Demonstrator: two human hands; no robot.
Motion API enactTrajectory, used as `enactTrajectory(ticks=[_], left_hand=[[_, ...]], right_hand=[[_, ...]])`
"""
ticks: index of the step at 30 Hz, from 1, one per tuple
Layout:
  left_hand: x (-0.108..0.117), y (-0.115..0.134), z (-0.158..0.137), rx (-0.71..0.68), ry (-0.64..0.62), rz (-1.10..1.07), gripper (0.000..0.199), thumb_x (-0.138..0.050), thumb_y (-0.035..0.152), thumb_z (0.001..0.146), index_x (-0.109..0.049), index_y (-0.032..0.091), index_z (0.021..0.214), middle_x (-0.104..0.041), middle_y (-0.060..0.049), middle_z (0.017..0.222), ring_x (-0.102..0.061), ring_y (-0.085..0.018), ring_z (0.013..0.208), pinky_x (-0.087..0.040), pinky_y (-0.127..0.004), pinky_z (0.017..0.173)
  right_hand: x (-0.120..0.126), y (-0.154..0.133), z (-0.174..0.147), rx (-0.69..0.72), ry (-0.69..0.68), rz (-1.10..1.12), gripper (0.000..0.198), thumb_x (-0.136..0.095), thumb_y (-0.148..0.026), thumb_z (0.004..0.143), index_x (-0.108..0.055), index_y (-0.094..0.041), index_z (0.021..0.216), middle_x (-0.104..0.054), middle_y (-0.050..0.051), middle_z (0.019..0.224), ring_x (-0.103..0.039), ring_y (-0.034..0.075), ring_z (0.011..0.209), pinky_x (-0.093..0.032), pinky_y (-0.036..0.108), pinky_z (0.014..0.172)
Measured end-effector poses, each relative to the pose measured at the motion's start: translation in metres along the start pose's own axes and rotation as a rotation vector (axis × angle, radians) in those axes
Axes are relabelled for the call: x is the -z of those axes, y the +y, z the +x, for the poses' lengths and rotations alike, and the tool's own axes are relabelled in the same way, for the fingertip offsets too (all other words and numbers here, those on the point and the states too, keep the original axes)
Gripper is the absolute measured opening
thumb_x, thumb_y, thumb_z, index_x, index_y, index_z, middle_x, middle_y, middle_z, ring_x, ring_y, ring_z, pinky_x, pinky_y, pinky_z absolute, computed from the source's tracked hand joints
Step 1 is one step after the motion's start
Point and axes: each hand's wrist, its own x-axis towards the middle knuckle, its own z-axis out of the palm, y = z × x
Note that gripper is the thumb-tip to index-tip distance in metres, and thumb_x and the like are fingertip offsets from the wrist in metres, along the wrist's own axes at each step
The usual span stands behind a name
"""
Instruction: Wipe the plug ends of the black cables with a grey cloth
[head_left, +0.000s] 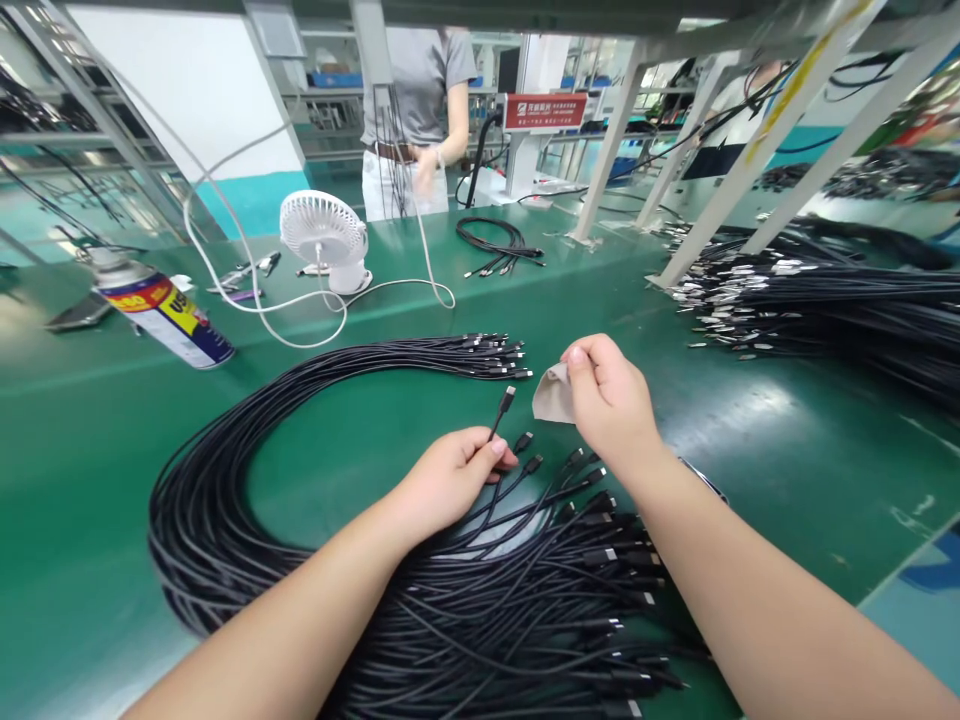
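Near the middle of the view, my left hand [457, 470] pinches a black USB cable [501, 408] just below its plug, which points up and away. A grey cloth [555, 395] hangs from my right hand [611, 395], gripped between thumb and fingers. The cloth is a short way right of the plug, apart from it. Beneath my forearms lies a large bundle of black cables [465, 610], its plugs fanned out to the right. The bundle curves round on the left, and its far ends [487, 355] lie in a row beyond my left hand.
A white fan [326, 230] and a spray can [165, 310] stand on the green table [82, 420] at far left. One coiled cable set [495, 243] lies at the back. More cables [825, 300] are piled right, beside white metal posts [705, 200]. A person [416, 110] stands across the table.
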Motion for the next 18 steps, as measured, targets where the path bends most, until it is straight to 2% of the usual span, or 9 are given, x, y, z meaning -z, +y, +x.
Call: enactTrajectory(ticks=[4,8,10,13,16,18], left_hand=[[-0.006,0.001,-0.005,0.066,-0.113,-0.123,0.036,-0.056,0.051,0.086,-0.059,0.017,0.077,-0.07,-0.006,0.083,-0.067,-0.019,0.083,-0.054,-0.035,0.082],[-0.011,0.005,-0.012,0.027,-0.227,-0.025,0.037,-0.053,0.052,0.088,-0.058,0.018,0.075,-0.071,-0.007,0.081,-0.065,-0.019,0.082,-0.051,-0.037,0.087],[-0.012,0.005,-0.014,0.01,-0.236,0.006,0.036,-0.05,0.049,0.09,-0.058,0.018,0.075,-0.071,-0.007,0.081,-0.065,-0.019,0.082,-0.05,-0.037,0.088],[-0.012,0.003,-0.012,0.033,-0.229,-0.06,0.034,-0.05,0.049,0.089,-0.057,0.018,0.076,-0.072,-0.007,0.078,-0.066,-0.02,0.079,-0.051,-0.036,0.085],[-0.013,0.0,-0.007,-0.016,-0.19,-0.061,0.035,-0.048,0.049,0.091,-0.059,0.017,0.082,-0.071,-0.006,0.072,-0.068,-0.021,0.077,-0.05,-0.037,0.084],[-0.013,-0.002,-0.004,-0.074,-0.14,-0.058,0.036,-0.045,0.049,0.093,-0.061,0.016,0.087,-0.069,-0.005,0.066,-0.069,-0.023,0.079,-0.05,-0.038,0.084]], right_hand=[[-0.001,0.001,0.0,0.014,0.025,-0.026,0.02,-0.038,-0.029,0.095,-0.05,-0.022,0.081,-0.061,0.002,0.071,-0.056,0.017,0.066,-0.041,0.029,0.063],[-0.001,0.001,0.002,-0.038,-0.008,0.012,0.02,-0.039,-0.029,0.094,-0.052,-0.021,0.081,-0.059,0.002,0.071,-0.055,0.017,0.067,-0.041,0.029,0.065],[-0.001,0.001,0.002,-0.114,-0.052,0.099,0.022,-0.041,-0.031,0.094,-0.053,-0.02,0.08,-0.057,0.001,0.069,-0.053,0.015,0.064,-0.041,0.028,0.063],[0.001,-0.003,0.0,-0.201,-0.069,0.262,0.024,-0.043,-0.035,0.095,-0.055,-0.019,0.082,-0.053,-0.002,0.065,-0.049,0.013,0.058,-0.039,0.025,0.057],[0.006,-0.011,-0.004,-0.142,-0.126,0.349,0.023,-0.049,-0.037,0.095,-0.06,-0.019,0.086,-0.056,0.0,0.072,-0.051,0.012,0.062,-0.042,0.025,0.058],[0.009,-0.017,-0.008,-0.036,-0.236,0.411,0.022,-0.052,-0.036,0.095,-0.064,-0.019,0.086,-0.06,0.003,0.08,-0.056,0.014,0.069,-0.047,0.027,0.062]])
